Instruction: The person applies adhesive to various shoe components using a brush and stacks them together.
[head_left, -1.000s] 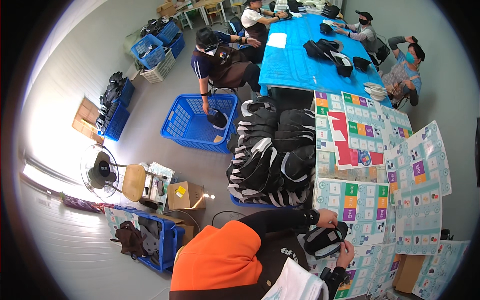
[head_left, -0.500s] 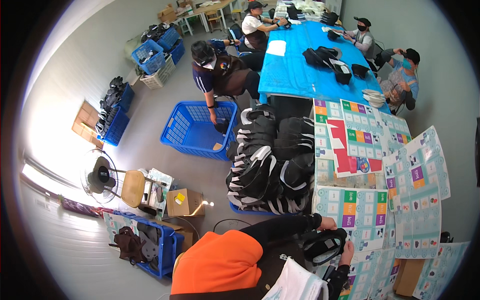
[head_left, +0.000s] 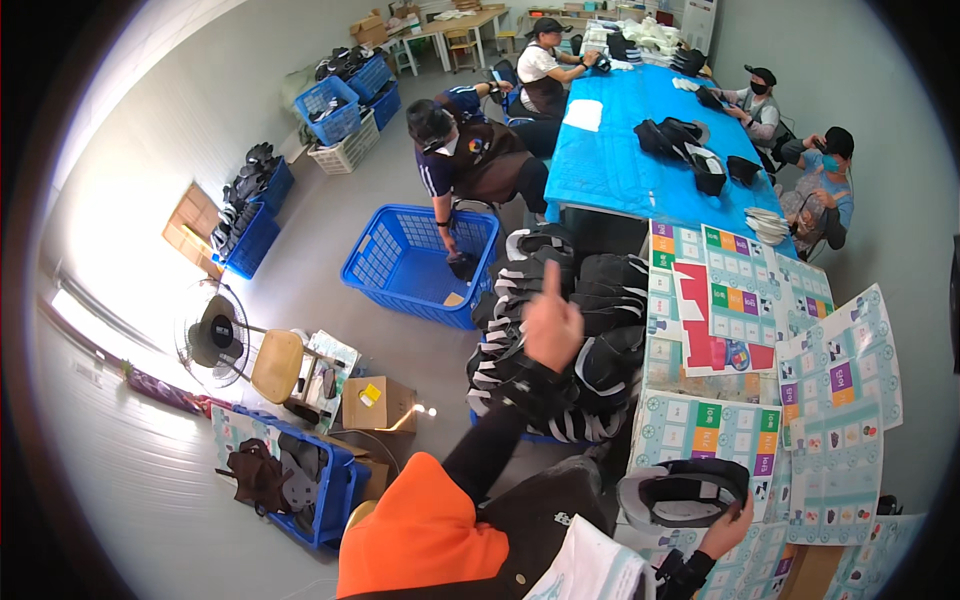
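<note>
My right hand (head_left: 730, 525) grips the edge of a black cap (head_left: 698, 492), its thumb and fingers closed on the rim. The cap lies with its hollow upward and its grey brim to the left, over the printed sheets (head_left: 700, 425) on the table. My left hand (head_left: 553, 328), slightly blurred, is stretched out over a big pile of black caps (head_left: 608, 360) with white-edged brims. Its forefinger points away from me, and nothing shows in it. Whether it touches the pile I cannot tell.
Left of the pile, a co-worker's hand holds a dark cap inside a blue basket (head_left: 400, 285). Several people sit around a blue-covered table (head_left: 620, 160) bearing caps. A fan (head_left: 215, 335), a stool (head_left: 275, 365), a cardboard box (head_left: 378, 405) and a blue crate (head_left: 335, 500) stand at the left.
My left hand has left the cap and swung away to the left, over the pile. The right hand still holds the cap, now tilted with its brim leftward. The whole view has shifted slightly.
</note>
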